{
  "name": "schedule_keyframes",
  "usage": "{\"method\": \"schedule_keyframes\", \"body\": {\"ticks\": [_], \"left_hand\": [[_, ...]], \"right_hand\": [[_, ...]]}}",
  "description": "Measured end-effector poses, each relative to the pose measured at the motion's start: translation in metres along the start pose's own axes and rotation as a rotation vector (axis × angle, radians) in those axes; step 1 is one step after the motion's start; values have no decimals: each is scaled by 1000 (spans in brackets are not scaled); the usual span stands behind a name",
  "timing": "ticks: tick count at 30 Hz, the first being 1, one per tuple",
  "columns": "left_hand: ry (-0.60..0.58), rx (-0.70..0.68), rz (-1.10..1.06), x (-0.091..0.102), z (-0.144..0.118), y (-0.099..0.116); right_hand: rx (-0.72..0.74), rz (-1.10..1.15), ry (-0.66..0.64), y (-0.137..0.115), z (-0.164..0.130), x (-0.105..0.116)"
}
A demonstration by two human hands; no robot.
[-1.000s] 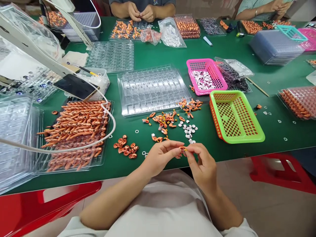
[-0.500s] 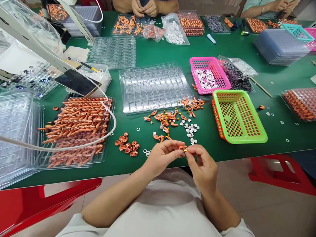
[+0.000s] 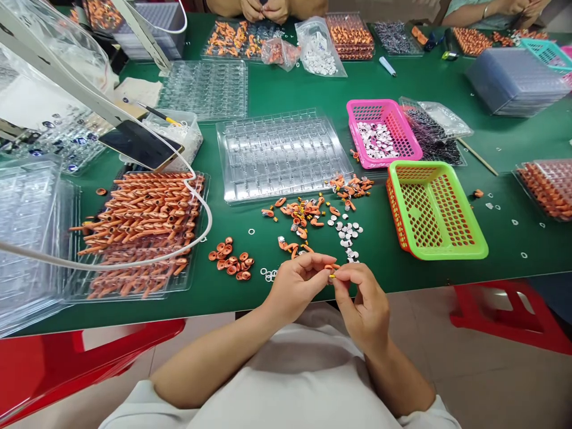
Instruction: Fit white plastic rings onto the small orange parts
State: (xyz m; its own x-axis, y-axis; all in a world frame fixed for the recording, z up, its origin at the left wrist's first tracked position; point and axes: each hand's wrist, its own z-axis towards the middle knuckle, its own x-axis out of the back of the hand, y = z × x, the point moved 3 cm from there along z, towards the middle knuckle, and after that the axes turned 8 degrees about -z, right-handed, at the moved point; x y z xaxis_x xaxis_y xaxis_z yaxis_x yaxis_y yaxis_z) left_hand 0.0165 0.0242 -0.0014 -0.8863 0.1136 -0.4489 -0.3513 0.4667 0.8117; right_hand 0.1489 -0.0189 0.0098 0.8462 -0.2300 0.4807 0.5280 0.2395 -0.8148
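Observation:
My left hand point(image 3: 298, 281) and my right hand point(image 3: 361, 301) meet at the near edge of the green table point(image 3: 313, 89), fingertips pinched together on a small orange part point(image 3: 331, 267) with a yellow tip. Just beyond them lie loose orange parts point(image 3: 304, 214), small silver discs point(image 3: 346, 229) and a cluster of round orange caps point(image 3: 230, 262). A few white rings point(image 3: 267, 274) lie beside my left hand.
A clear compartment tray point(image 3: 281, 152) sits ahead, a tray of long orange pieces point(image 3: 143, 220) to the left, an empty green basket point(image 3: 433, 208) and a pink basket point(image 3: 382, 131) to the right. Other people's hands point(image 3: 263, 9) work at the far edge. Red stools point(image 3: 509, 310) stand below.
My hands stay pinched on the small part, fingers shifting slightly; the view has tilted a little, so the table contents sit higher in frame.

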Motion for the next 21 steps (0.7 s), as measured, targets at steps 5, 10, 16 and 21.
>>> {"method": "schedule_keyframes", "body": {"ticks": [5, 10, 16, 21], "left_hand": [[-6, 43, -21, -1, -3, -1], [-30, 30, 19, -1, -6, 2], [-33, 50, 42, 3, -7, -2], [-14, 21, 137, 6, -5, -3]], "right_hand": [[-13, -31, -5, 2, 1, 2], [-14, -50, -12, 6, 1, 3], [-29, -67, -25, 7, 3, 3], [-29, -60, -19, 7, 3, 3]]}}
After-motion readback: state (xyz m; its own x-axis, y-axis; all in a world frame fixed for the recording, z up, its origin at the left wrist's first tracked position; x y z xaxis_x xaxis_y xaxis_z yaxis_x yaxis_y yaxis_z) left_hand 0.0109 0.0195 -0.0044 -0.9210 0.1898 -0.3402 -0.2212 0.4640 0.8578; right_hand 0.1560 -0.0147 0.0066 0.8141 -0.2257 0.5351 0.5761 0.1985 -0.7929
